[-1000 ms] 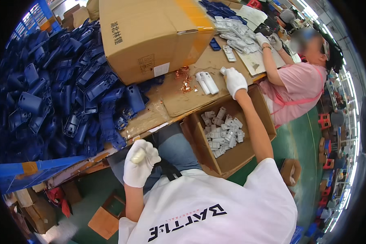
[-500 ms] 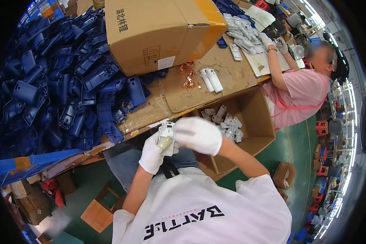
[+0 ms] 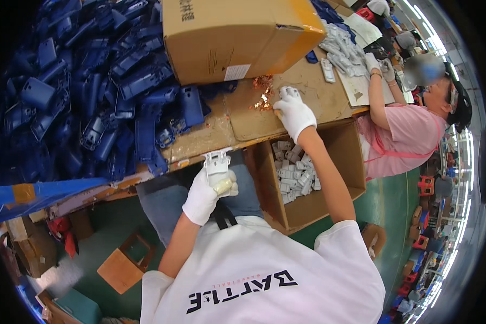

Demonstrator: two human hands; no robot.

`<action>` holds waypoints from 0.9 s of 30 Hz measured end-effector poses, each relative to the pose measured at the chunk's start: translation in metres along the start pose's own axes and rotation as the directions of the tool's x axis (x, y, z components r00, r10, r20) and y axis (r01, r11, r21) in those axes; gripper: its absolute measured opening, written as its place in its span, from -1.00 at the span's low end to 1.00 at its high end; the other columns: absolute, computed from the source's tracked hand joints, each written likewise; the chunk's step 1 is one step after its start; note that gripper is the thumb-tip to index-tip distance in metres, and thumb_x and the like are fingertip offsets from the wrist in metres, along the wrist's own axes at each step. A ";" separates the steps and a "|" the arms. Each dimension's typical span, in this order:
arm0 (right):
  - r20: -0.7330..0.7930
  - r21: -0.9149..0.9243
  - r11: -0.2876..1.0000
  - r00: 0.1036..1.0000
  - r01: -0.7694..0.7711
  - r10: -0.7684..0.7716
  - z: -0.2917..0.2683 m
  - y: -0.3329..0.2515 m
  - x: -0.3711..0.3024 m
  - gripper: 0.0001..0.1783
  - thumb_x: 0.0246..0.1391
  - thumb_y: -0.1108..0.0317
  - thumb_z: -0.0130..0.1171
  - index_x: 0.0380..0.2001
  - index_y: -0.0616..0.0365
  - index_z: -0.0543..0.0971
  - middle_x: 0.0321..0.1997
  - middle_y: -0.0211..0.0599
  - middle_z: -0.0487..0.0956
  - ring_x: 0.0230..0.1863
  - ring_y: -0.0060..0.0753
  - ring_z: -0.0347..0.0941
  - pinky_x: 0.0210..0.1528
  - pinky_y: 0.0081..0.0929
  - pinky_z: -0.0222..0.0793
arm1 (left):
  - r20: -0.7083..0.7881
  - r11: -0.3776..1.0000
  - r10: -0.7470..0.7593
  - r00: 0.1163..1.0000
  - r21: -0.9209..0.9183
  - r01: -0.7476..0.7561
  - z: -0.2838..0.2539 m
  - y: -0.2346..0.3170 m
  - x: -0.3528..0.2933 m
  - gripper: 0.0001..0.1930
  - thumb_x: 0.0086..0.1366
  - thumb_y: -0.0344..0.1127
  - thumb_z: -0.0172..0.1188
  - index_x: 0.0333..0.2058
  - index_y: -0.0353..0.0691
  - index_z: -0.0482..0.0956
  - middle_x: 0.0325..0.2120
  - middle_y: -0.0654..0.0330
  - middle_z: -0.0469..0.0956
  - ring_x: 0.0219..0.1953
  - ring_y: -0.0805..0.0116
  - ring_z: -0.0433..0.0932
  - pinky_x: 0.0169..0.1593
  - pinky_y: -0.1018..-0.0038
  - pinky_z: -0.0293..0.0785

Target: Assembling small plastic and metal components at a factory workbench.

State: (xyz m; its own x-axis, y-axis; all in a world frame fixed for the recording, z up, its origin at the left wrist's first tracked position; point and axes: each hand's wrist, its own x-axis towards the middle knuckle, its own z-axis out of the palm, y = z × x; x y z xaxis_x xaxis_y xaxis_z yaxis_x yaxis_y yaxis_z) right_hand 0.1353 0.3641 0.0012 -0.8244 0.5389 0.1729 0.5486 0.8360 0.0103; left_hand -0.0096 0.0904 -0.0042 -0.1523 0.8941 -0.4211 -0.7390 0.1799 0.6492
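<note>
Green workshop floor (image 3: 399, 194), cardboard-topped workbench (image 3: 210, 135), small wooden stool (image 3: 125, 264), bright right-side windows (image 3: 461, 156).

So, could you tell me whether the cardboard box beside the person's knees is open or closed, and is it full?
Open and only partly filled: the cardboard box has no lid over it, and white plastic parts cover just part of its bare floor.

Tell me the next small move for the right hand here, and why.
Probably close the fingers on one of the loose copper-coloured bits and lift it. The gloved right hand is stretched out on the cardboard-covered table right beside that scatter, while the left hand holds a white plastic part up near the lap. Whether the right hand already grips something cannot be told.
</note>
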 end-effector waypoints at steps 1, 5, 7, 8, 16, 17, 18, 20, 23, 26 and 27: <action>0.005 0.026 0.999 0.999 -0.035 0.035 -0.001 -0.001 0.001 -0.92 -0.05 0.38 0.22 -0.41 0.00 0.62 0.04 -0.20 0.43 0.21 -0.08 0.23 0.18 -0.29 0.29 | 0.020 1.000 0.022 1.000 -0.001 -0.022 -0.001 -0.001 0.001 -0.52 0.17 -0.45 0.21 0.07 -0.25 0.32 -0.31 0.21 0.50 -0.34 0.42 0.53 -0.23 0.45 0.54; 0.078 0.013 0.997 0.995 -0.071 0.070 -0.011 -0.002 0.005 -0.92 -0.05 0.38 0.18 -0.43 0.07 0.61 0.04 -0.12 0.44 0.22 -0.06 0.22 0.24 -0.31 0.21 | 0.050 0.999 0.050 0.998 0.004 -0.050 -0.003 -0.003 0.005 -0.56 0.17 -0.39 0.27 0.01 -0.24 0.35 -0.30 0.22 0.51 -0.33 0.42 0.54 -0.24 0.45 0.55; 0.064 -0.126 0.992 0.998 -0.004 0.012 -0.006 -0.003 0.009 -0.89 0.01 0.40 0.09 -0.46 0.16 0.58 -0.01 0.00 0.47 0.19 -0.03 0.27 0.27 -0.26 0.16 | -0.015 0.998 0.058 0.998 0.004 -0.058 0.005 -0.002 0.004 -0.61 0.16 -0.36 0.31 -0.07 -0.24 0.38 -0.31 0.22 0.52 -0.33 0.43 0.54 -0.23 0.46 0.55; 0.067 -0.120 0.993 0.998 -0.001 0.009 -0.002 -0.004 0.007 -0.89 0.01 0.40 0.09 -0.46 0.16 0.58 -0.01 0.00 0.47 0.19 -0.03 0.27 0.27 -0.26 0.16 | -0.023 0.998 0.056 0.998 0.004 -0.056 0.004 -0.002 0.003 -0.61 0.16 -0.36 0.31 -0.07 -0.24 0.38 -0.31 0.22 0.52 -0.33 0.43 0.54 -0.23 0.46 0.55; 0.061 -0.201 0.974 0.991 -0.101 0.116 0.006 -0.018 -0.009 -0.89 0.01 0.47 0.07 -0.36 0.20 0.54 0.22 0.09 0.37 0.29 0.08 0.18 0.31 -0.22 0.13 | 0.077 0.992 0.128 0.989 -0.014 -0.128 0.004 -0.002 -0.001 -0.62 0.14 -0.33 0.35 -0.11 -0.25 0.41 -0.33 0.23 0.52 -0.34 0.45 0.54 -0.24 0.48 0.54; 0.048 -0.187 0.976 0.992 -0.107 0.118 0.007 -0.018 -0.010 -0.89 0.00 0.47 0.07 -0.36 0.19 0.54 0.22 0.10 0.37 0.29 0.08 0.18 0.31 -0.21 0.13 | 0.076 0.992 0.126 0.989 -0.013 -0.125 0.006 0.000 -0.002 -0.62 0.14 -0.33 0.35 -0.11 -0.25 0.41 -0.33 0.23 0.52 -0.34 0.45 0.54 -0.24 0.48 0.54; 0.056 -0.167 0.981 0.992 -0.098 0.109 0.007 -0.016 -0.009 -0.89 0.00 0.48 0.07 -0.36 0.18 0.54 0.19 0.11 0.39 0.28 0.09 0.19 0.32 -0.21 0.13 | 0.045 0.992 0.123 0.991 0.006 -0.123 0.008 0.001 -0.002 -0.44 0.09 -0.30 0.40 0.02 -0.27 0.34 -0.35 0.25 0.50 -0.36 0.46 0.51 -0.28 0.50 0.50; 0.066 -0.145 0.985 0.993 -0.090 0.101 0.003 -0.015 -0.006 -0.89 0.00 0.48 0.06 -0.36 0.18 0.54 0.16 0.13 0.41 0.27 0.10 0.20 0.32 -0.21 0.12 | 0.013 0.993 0.118 0.993 0.027 -0.118 0.009 0.003 -0.004 -0.26 0.03 -0.27 0.45 0.14 -0.28 0.26 -0.37 0.27 0.48 -0.39 0.48 0.48 -0.31 0.52 0.46; 0.085 -0.229 0.973 0.996 -0.018 0.038 0.000 -0.014 0.001 -0.88 0.00 0.50 0.06 -0.35 0.14 0.54 0.09 0.11 0.46 0.25 0.11 0.22 0.33 -0.19 0.11 | 0.045 0.996 0.079 0.996 -0.052 -0.076 0.010 0.006 -0.005 -0.25 0.00 -0.28 0.46 0.13 -0.29 0.26 -0.42 0.29 0.45 -0.42 0.49 0.45 -0.36 0.52 0.42; 0.068 -0.115 0.992 0.996 -0.045 0.053 0.001 -0.014 0.000 -0.88 -0.02 0.52 0.09 -0.36 0.11 0.53 0.02 0.10 0.49 0.21 0.14 0.25 0.32 -0.16 0.11 | 0.048 0.997 0.063 0.997 -0.039 -0.061 0.011 0.009 -0.004 -0.21 -0.04 -0.28 0.49 0.13 -0.29 0.26 -0.45 0.30 0.42 -0.45 0.49 0.43 -0.39 0.51 0.40; -0.013 -0.080 0.997 1.000 -0.022 0.021 -0.003 -0.020 -0.001 -0.87 0.02 0.51 0.07 -0.32 0.11 0.51 -0.12 -0.01 0.50 0.06 0.03 0.36 0.14 -0.22 0.26 | 0.055 0.997 0.076 0.996 -0.031 -0.074 0.009 0.009 -0.006 -0.20 -0.05 -0.27 0.49 0.13 -0.30 0.26 -0.46 0.30 0.42 -0.46 0.48 0.43 -0.39 0.51 0.40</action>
State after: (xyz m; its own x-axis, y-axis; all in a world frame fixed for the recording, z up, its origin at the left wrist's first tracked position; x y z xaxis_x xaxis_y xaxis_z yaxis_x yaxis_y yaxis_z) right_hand 0.1251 0.3463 0.0038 -0.8106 0.5554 0.1856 0.5763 0.8128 0.0848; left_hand -0.0097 0.0905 0.0095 -0.1713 0.9264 -0.3354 -0.7456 0.1007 0.6588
